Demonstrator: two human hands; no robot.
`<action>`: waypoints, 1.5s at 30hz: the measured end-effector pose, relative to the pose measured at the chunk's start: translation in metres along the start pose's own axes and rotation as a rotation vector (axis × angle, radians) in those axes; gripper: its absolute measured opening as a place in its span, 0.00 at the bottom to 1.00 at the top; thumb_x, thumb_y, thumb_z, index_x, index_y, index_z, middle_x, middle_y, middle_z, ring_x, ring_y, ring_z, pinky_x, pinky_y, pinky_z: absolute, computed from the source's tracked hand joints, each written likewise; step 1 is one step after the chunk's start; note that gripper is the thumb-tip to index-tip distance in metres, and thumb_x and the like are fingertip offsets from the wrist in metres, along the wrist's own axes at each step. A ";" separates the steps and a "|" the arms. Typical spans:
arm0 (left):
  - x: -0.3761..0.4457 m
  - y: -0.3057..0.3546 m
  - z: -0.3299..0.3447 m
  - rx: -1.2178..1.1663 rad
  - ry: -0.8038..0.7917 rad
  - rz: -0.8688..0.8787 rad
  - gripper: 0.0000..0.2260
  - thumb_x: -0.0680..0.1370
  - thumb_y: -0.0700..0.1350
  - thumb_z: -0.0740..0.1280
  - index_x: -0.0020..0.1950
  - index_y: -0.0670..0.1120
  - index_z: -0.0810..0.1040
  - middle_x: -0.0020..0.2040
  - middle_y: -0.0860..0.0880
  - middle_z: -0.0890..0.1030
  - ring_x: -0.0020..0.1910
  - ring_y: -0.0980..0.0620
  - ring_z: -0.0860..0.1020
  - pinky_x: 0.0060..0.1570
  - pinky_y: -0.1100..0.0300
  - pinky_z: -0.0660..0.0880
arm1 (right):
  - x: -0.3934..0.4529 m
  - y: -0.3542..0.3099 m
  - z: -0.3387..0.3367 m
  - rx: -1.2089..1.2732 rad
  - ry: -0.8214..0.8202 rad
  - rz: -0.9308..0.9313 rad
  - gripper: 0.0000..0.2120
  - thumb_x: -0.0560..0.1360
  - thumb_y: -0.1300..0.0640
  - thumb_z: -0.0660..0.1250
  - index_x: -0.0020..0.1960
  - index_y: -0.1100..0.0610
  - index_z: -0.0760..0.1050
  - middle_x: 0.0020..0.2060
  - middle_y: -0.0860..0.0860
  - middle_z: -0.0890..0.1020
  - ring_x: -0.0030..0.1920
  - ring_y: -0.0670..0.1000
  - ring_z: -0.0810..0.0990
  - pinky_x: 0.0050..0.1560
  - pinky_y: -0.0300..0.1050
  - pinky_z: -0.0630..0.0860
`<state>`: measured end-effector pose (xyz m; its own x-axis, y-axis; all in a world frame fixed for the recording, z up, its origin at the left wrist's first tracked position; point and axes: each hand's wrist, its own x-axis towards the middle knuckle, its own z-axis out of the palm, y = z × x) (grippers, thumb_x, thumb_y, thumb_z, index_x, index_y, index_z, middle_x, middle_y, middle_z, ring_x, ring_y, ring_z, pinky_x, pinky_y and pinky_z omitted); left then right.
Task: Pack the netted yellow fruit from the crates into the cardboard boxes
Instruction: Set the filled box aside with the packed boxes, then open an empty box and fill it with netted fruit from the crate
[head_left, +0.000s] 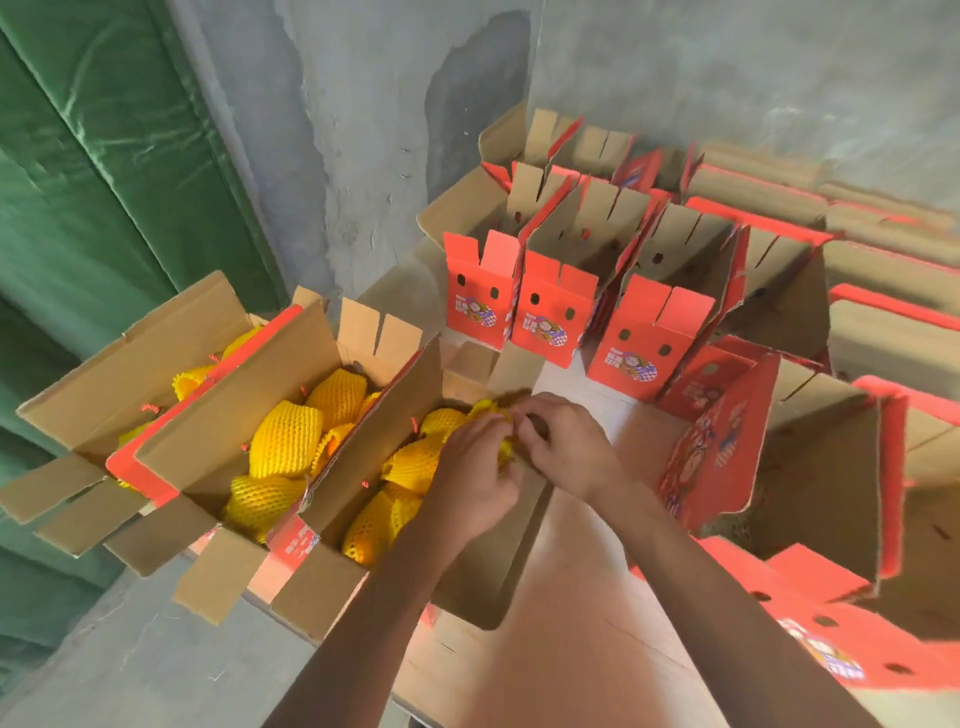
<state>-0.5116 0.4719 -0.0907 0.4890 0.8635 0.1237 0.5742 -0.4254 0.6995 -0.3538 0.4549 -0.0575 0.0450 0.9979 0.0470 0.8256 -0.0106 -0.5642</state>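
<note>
1. While both hands meet over the open box (332, 514), left hand (475, 480) and right hand (563, 441) pinch one netted fruit (496, 410) between them
2. Fruit sits directly under fingers, box cavity straight below; long axis unclear

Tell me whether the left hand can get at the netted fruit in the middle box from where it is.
Probably yes: the middle box stands open, its netted fruit uncovered, beside the left hand. Only an upright cardboard flap stands between.

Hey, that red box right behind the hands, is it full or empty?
Cannot tell: the red box stands upright with flaps open, but only its front face shows; its inside is hidden.
</note>
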 end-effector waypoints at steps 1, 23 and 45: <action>0.003 0.011 0.003 -0.036 0.061 0.049 0.16 0.76 0.40 0.66 0.64 0.42 0.80 0.64 0.46 0.79 0.65 0.46 0.75 0.67 0.48 0.71 | -0.005 -0.002 -0.008 0.030 0.029 0.013 0.11 0.82 0.58 0.63 0.59 0.53 0.82 0.56 0.47 0.83 0.59 0.53 0.79 0.58 0.51 0.75; -0.014 0.200 0.174 -0.279 -0.151 -0.364 0.41 0.63 0.68 0.69 0.72 0.48 0.72 0.44 0.64 0.77 0.36 0.56 0.84 0.40 0.51 0.84 | -0.179 0.139 -0.116 -0.429 0.098 0.523 0.27 0.83 0.54 0.57 0.80 0.61 0.59 0.82 0.62 0.53 0.83 0.60 0.48 0.81 0.56 0.47; -0.223 0.167 0.127 -0.510 0.128 -0.476 0.05 0.80 0.46 0.67 0.54 0.49 0.74 0.48 0.46 0.84 0.45 0.43 0.83 0.42 0.52 0.79 | -0.348 0.075 -0.074 -0.101 0.399 0.455 0.19 0.77 0.63 0.61 0.67 0.56 0.74 0.47 0.62 0.83 0.50 0.66 0.81 0.43 0.54 0.72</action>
<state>-0.4416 0.1739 -0.0909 0.1622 0.9625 -0.2174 0.3123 0.1589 0.9366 -0.2662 0.1018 -0.0551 0.5961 0.7914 0.1357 0.7227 -0.4552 -0.5200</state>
